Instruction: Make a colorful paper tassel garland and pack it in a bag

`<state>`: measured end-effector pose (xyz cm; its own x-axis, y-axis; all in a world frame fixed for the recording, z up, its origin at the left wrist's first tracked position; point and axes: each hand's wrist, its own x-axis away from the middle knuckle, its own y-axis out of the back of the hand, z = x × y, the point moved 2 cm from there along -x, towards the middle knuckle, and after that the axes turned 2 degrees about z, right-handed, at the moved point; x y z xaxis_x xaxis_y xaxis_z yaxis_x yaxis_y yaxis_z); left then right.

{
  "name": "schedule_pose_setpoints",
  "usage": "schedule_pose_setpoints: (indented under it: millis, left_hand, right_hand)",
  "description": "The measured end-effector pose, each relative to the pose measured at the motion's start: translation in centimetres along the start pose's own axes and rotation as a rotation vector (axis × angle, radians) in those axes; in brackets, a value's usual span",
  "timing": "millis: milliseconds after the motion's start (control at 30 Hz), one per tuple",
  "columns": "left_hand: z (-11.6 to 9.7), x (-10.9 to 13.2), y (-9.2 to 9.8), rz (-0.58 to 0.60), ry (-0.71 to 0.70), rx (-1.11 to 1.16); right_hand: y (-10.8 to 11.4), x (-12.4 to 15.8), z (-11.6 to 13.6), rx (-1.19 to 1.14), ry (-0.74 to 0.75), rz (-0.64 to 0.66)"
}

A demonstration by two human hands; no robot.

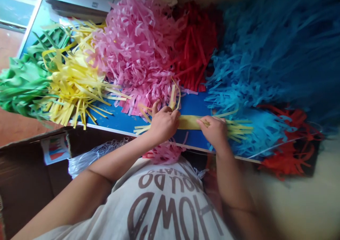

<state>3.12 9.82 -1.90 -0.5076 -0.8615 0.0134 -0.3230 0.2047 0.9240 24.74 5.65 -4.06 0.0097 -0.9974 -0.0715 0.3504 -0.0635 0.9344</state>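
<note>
The left hand point(164, 124) and the right hand point(214, 132) are both holding a fringed yellow paper strip point(188, 122), which is stretching flat between them across a blue-topped counter point(192, 105), close to the counter's white front edge. The left grip is closed, with the fingers pinching the strip and the thumb lifting slightly away from them. The right grip is closed too, with its fingertips pressing on the strip just before the cut yellow fringe point(239, 128) fans out toward the right.

Fringed paper is piling up along the far side of the counter. A pink heap point(138, 52) is sitting behind the left hand, between a yellow heap point(74, 80) and a red heap point(195, 45). A green heap point(23, 84) is spilling past the yellow one at the left. A light blue heap point(255, 133) is lying just beside the right hand, a darker blue mass point(273, 31) is rising behind it, and an orange-red bunch point(287, 155) is hanging at the far right. A pink scrap point(164, 153) is drooping near the person's off-white T-shirt point(164, 208), while a cardboard box point(32, 172) is standing below the counter at the left
</note>
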Motion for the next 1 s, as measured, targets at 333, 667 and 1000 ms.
schedule_pose_setpoints:
  millis: [333, 667, 1000]
  left_hand:
    - [0.1, -0.1, -0.5, 0.005, -0.052, -0.081]
    - [0.5, -1.2, -0.1, 0.027, -0.66, -0.158]
    - [-1.2, -0.8, -0.4, -0.056, -0.599, -0.283]
  right_hand:
    - [-0.7, -0.2, -0.2, -0.009, -0.055, 0.041]
    - [3.2, 1.5, 1.1, 0.178, 0.228, -0.132]
    - [1.7, 0.0, 0.7, 0.003, 0.431, 0.03]
